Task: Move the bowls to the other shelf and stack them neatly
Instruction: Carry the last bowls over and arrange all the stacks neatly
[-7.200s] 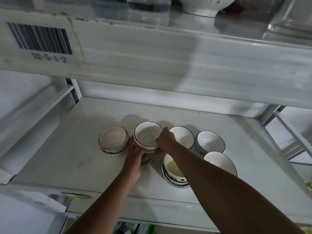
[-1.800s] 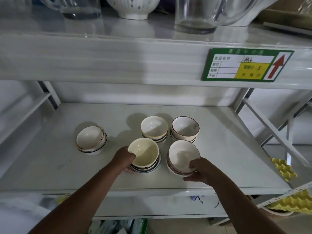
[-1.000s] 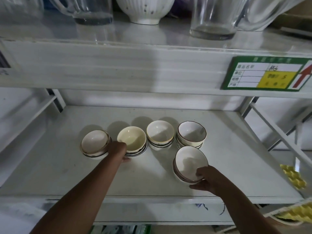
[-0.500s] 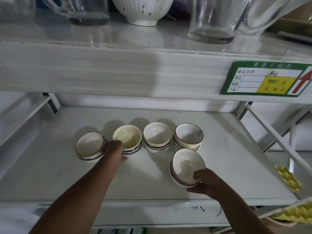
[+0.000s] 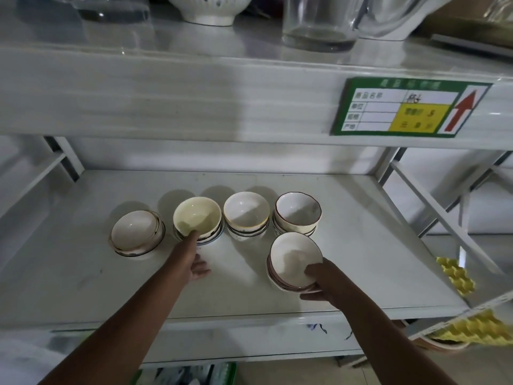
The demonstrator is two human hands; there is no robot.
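While four bowl stacks sit in a row across the shelf (image 5: 83, 282), a fifth, the front stack (image 5: 291, 262), sits alone at 5 o'clock from the row's middle, tilted toward the camera. The right hand (image 5: 324, 282) grips its near rim, thumb on the inner wall and fingers under the outside. Along the row from 9 to 3 o'clock stand the gold-rimmed stack (image 5: 136, 232), the cream stack (image 5: 197, 216), the white stack (image 5: 246, 212) and the brown-rimmed stack (image 5: 297, 212), near one another but apart. The left hand (image 5: 191, 257) reaches to the cream stack with its fingertips at the near wall; whether it grips I cannot tell. Above, at 1 o'clock, a green label (image 5: 402, 107) hangs on the upper shelf's edge.
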